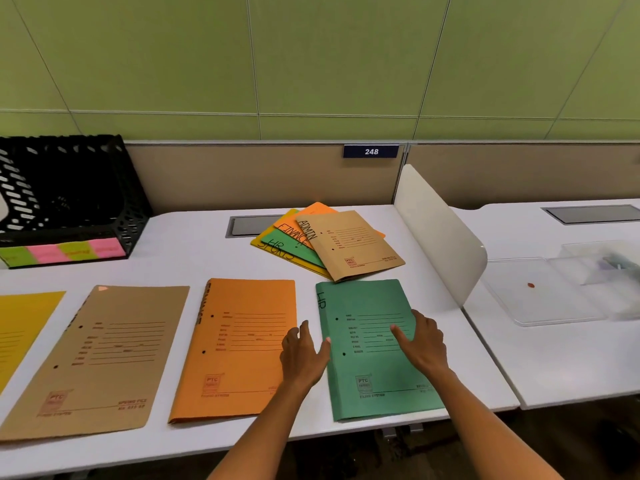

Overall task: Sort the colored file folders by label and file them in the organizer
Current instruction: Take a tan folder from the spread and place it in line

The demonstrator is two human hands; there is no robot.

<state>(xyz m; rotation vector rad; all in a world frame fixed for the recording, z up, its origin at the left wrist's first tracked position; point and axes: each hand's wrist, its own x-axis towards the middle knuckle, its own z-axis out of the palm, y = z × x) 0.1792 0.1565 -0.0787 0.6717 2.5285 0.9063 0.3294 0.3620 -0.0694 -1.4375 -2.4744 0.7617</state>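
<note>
A green folder [374,375] marked HR lies flat at the front right of the desk. My right hand [420,341] rests on it with fingers spread. My left hand [303,353] lies flat at its left edge, partly over the orange folder [239,344]. Further left lie a brown folder [100,355] and a yellow folder [20,327]. Behind them sits a fanned pile [325,244] of brown, orange, green and yellow folders, labelled ADMIN, FINANCE, HR and SPORTS. The black mesh organizer [65,199] stands at the back left with pink and green labels on its front.
A white curved divider [440,233] stands at the desk's right edge. Beyond it, on the neighbouring desk, lies a clear plastic tray [554,289]. A grey cable hatch [252,225] is set into the desk behind the pile. A partition wall closes the back.
</note>
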